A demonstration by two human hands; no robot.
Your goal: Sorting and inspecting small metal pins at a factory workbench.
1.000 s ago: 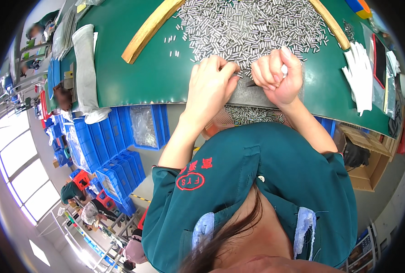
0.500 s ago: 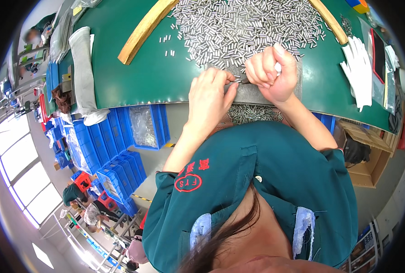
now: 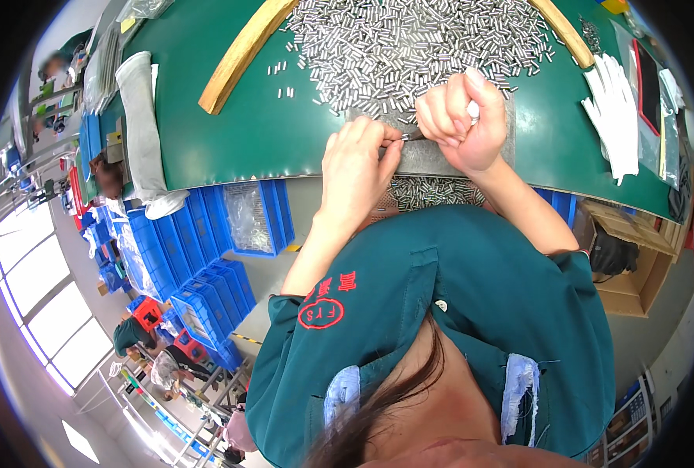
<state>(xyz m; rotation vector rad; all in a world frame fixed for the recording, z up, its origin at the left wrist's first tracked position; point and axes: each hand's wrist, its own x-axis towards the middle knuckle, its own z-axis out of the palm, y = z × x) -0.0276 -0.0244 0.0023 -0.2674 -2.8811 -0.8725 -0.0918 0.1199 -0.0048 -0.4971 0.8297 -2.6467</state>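
My left hand [image 3: 356, 162] is closed at the near edge of the bench, its thumb and fingers pinching a small metal pin [image 3: 404, 137]. Facing it, my right hand [image 3: 469, 125] wraps round a thin tool whose white handle end [image 3: 473, 111] shows beside the thumb. The tool's dark tip [image 3: 415, 135] points left and meets the pin, or nearly so. Both hands are over a grey plate [image 3: 433, 161] on the green tabletop [image 3: 206, 148]. Just beyond them spreads a large heap of short metal pins [image 3: 409, 54].
Wooden strips flank the heap at left [image 3: 245, 58] and right [image 3: 563, 31]. Several loose pins lie left of it. White gloves [image 3: 614, 117] rest at the right, a grey sleeve [image 3: 139, 125] at the left. Below the edge are more pins [image 3: 433, 192] and blue crates [image 3: 206, 296].
The pin at my left fingertips now shows more plainly against the tool's tip. Both hands keep nearly the same place and grip; the whole view has shifted slightly.
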